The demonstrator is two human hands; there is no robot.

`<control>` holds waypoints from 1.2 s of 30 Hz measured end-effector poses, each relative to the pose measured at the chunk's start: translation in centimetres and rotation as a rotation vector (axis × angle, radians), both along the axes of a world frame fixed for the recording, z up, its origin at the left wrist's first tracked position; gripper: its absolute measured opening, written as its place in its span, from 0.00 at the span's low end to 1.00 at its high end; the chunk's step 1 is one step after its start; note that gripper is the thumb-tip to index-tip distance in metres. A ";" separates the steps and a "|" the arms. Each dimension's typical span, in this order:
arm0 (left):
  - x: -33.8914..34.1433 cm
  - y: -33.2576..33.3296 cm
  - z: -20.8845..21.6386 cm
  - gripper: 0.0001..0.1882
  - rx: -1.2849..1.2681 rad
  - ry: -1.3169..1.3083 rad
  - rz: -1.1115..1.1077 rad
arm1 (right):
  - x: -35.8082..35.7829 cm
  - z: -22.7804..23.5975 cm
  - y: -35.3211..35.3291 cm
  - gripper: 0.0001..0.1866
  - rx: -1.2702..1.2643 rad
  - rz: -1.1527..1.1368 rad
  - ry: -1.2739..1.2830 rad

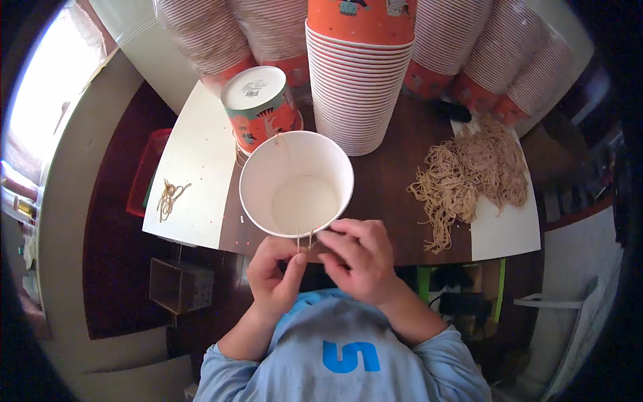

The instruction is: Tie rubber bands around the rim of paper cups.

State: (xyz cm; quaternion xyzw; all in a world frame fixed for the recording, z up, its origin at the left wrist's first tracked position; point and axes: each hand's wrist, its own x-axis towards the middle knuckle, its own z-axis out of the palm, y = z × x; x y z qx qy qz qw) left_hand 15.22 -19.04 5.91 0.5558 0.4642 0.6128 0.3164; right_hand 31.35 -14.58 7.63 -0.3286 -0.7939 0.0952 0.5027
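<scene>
A white-lined paper bucket [252, 194] stands in front of me, its open mouth up and tipped toward me. Thin tan cord [299, 240] comes over the near rim as two short strands, and another piece hangs from the far rim inside. My left hand [274, 269] is closed in a pinch on the cord just below the near rim. Beside it, my right hand [363, 260] has its fingers apart and bent, slightly blurred, with fingertips close to the rim and the cord. I see nothing held in it.
An upturned orange bucket [261, 120] stands behind on the left. A tall stack of buckets [355, 94] rises beyond, with wrapped stacks [268, 30] along the back. A tangled heap of cord [462, 174] lies right; a small cord bundle [171, 199] lies left.
</scene>
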 end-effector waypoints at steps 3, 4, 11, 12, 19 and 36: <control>0.3 0.0 1.2 0.03 0.185 0.191 0.004 | -0.5 -0.5 0.7 0.16 0.076 0.160 -0.028; 0.4 -0.3 1.3 0.03 0.162 0.156 0.014 | -0.6 -0.5 0.9 0.16 0.081 0.163 -0.027; -0.9 1.0 2.0 0.05 0.142 -0.323 -0.264 | -0.4 0.1 1.2 0.14 0.021 0.075 -0.052; -1.0 1.2 2.3 0.05 0.135 -0.400 -0.315 | -0.3 0.2 1.3 0.14 0.018 0.055 -0.049; -1.4 1.2 2.2 0.05 0.014 -0.739 -0.426 | -0.3 0.3 1.7 0.14 0.011 0.066 -0.110; -3.3 2.0 5.3 0.28 0.247 0.628 0.060 | 2.7 1.3 1.8 0.14 -0.110 0.116 -0.308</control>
